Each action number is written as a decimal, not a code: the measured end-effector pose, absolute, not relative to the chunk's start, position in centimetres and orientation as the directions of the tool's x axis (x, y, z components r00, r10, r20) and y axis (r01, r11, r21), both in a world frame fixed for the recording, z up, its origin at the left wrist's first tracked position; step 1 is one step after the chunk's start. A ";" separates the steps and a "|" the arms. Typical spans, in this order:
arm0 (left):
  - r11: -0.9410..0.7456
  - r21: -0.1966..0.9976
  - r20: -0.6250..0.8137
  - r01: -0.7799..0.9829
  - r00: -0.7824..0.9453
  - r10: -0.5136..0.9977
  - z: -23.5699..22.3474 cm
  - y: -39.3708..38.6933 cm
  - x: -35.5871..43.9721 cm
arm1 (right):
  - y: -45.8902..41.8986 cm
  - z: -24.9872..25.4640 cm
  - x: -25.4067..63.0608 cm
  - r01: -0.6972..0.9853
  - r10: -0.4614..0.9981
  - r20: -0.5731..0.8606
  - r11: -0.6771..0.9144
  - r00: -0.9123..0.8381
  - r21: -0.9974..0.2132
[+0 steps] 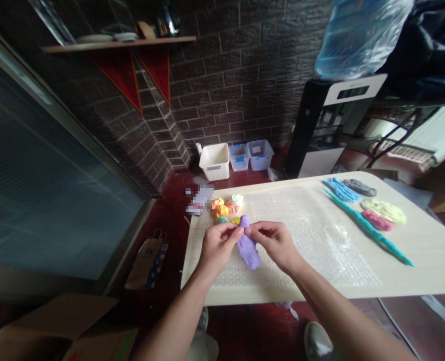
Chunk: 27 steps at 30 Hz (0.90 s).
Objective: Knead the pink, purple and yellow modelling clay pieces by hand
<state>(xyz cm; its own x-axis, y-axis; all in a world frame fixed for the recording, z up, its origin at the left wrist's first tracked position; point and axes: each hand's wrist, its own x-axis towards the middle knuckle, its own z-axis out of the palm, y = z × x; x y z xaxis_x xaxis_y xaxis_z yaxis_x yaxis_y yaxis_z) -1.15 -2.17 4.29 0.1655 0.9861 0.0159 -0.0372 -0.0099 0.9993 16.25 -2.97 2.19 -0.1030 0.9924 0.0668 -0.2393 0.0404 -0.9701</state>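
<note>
A purple clay roll (248,248) lies on the bubble wrap (312,235) that covers the pale table (425,250). My left hand (218,245) and my right hand (275,240) both pinch the roll's upper end, fingers closed on it from either side. Just beyond the hands sits a cluster of small orange, yellow, pink and green clay pieces (228,206).
At the table's right lie a long teal clay strip (368,229), a blue piece (341,189), a grey piece (359,187), a yellow-green piece (383,210) and a pink piece (376,220). Plastic bins (237,158) and a water dispenser (331,125) stand by the brick wall. Cardboard and a paper bag (147,258) are on the floor at left.
</note>
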 end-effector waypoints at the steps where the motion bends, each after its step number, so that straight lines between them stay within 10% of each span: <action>1: 0.009 0.998 0.001 -0.059 0.165 0.986 4.3 -2.2 -1.1 | -3.0 2.2 16.3 -0.246 0.994 0.062 0.038 -0.090 -0.968; 27: 0.215 0.948 -0.181 -0.235 0.157 0.971 4.8 -1.9 -1.7 | -2.4 1.7 17.0 -0.282 0.989 0.010 -0.033 -0.149 -0.959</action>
